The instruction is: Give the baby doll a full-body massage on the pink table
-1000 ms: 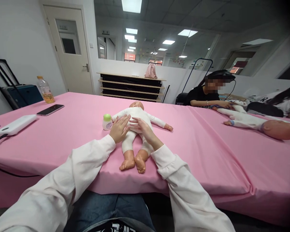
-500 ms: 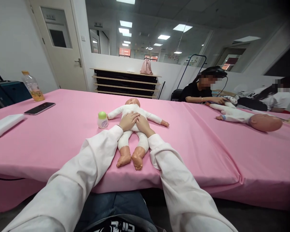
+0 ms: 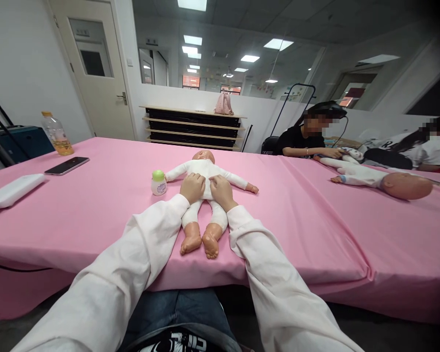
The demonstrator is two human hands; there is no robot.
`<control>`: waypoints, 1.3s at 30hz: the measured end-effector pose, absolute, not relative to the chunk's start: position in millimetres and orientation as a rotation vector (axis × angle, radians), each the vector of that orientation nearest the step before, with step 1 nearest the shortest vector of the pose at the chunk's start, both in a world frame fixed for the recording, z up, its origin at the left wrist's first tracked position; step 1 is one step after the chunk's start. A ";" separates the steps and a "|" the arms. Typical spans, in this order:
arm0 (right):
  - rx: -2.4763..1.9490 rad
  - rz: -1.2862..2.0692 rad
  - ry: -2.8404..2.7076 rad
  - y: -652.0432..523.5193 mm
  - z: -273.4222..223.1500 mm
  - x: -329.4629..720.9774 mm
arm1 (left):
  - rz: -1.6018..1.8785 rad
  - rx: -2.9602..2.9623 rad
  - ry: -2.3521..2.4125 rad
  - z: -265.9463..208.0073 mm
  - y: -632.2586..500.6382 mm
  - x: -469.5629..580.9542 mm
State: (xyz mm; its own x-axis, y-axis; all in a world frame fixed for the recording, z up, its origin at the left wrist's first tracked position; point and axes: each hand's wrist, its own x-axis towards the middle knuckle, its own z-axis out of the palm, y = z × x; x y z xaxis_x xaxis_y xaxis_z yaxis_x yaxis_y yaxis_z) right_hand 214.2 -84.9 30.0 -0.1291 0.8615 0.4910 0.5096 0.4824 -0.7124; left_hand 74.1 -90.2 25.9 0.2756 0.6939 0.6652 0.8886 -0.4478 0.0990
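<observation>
A baby doll (image 3: 206,168) in a white bodysuit lies on its back on the pink-covered table, its head away from me and bare feet towards me. My left hand (image 3: 193,187) rests at the left side of its belly with the fingers curled in on the white cloth. At the right side of the belly, my right hand (image 3: 222,191) is bent the same way, fingertips at the cloth. A narrow strip of bodysuit shows between the two hands. Left of the doll stands a small white bottle with a green cap (image 3: 159,183).
On the left lie a phone (image 3: 67,165) and a white device with a cord (image 3: 16,190), near a drink bottle (image 3: 58,134). A second doll (image 3: 381,181) lies on the right. A co-worker (image 3: 304,134) sits behind it, another person (image 3: 429,146) farther right.
My hands lay flat and together over the doll's belly. Now they have drawn apart a little and the fingers have curled in on the cloth. The view has shifted slightly.
</observation>
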 end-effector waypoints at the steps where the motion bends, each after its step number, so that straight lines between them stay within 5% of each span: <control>1: -1.136 0.453 -1.840 -85.1 30.4 214.4 | -0.941 -2.288 -1.401 26.1 -89.9 74.0; 6: -1.083 0.435 -1.901 -85.8 30.4 212.0 | -1.008 -2.397 -1.387 23.2 -87.2 75.3; 14: -1.590 0.128 -1.870 -90.5 31.2 210.9 | -0.975 -2.259 -1.717 27.0 -98.7 78.8; 20: -1.449 -0.064 -1.954 -91.6 35.1 212.7 | -0.920 -2.257 -1.576 33.3 -104.5 76.2; 33: -1.368 0.030 -2.013 -84.1 24.2 211.5 | -1.062 -2.192 -1.758 23.0 -96.2 76.7; 39: -1.448 0.094 -1.905 -77.6 20.0 215.3 | -0.951 -2.345 -1.398 29.6 -103.3 77.2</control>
